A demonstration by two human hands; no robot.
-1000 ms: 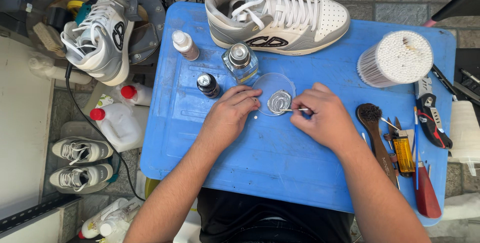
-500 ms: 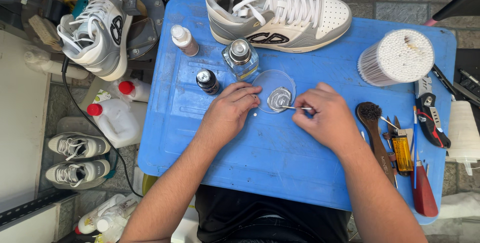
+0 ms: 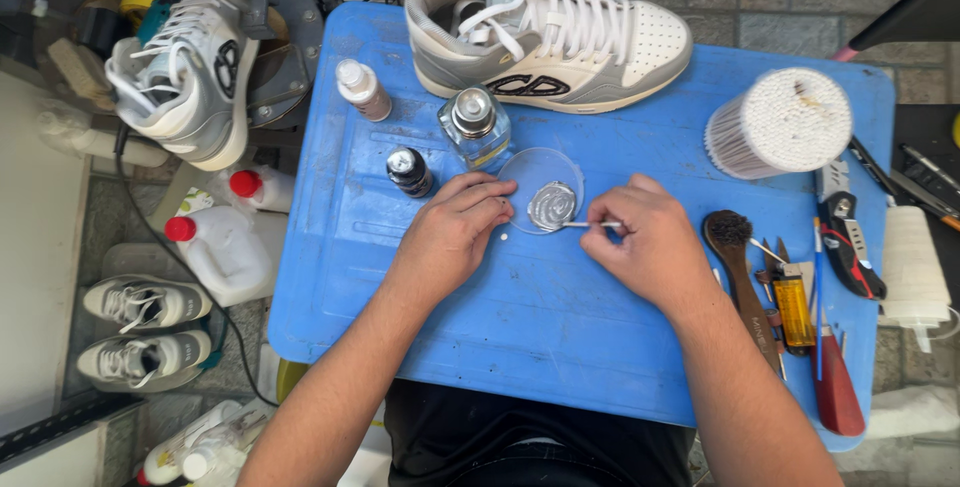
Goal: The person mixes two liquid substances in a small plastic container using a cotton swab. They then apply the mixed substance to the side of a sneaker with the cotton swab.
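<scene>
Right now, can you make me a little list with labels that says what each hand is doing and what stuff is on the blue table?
Left hand: left hand rests its fingertips on the edge of the clear round dish.
Right hand: right hand pinches a thin white stick, its tip in the dish.
In the dish: grey swirl of paint.
Table: blue table.
Behind the dish: glass bottle, small dark bottle, small white-capped bottle, grey and white sneaker.
Right side: tub of cotton swabs, brush, lighter.
</scene>
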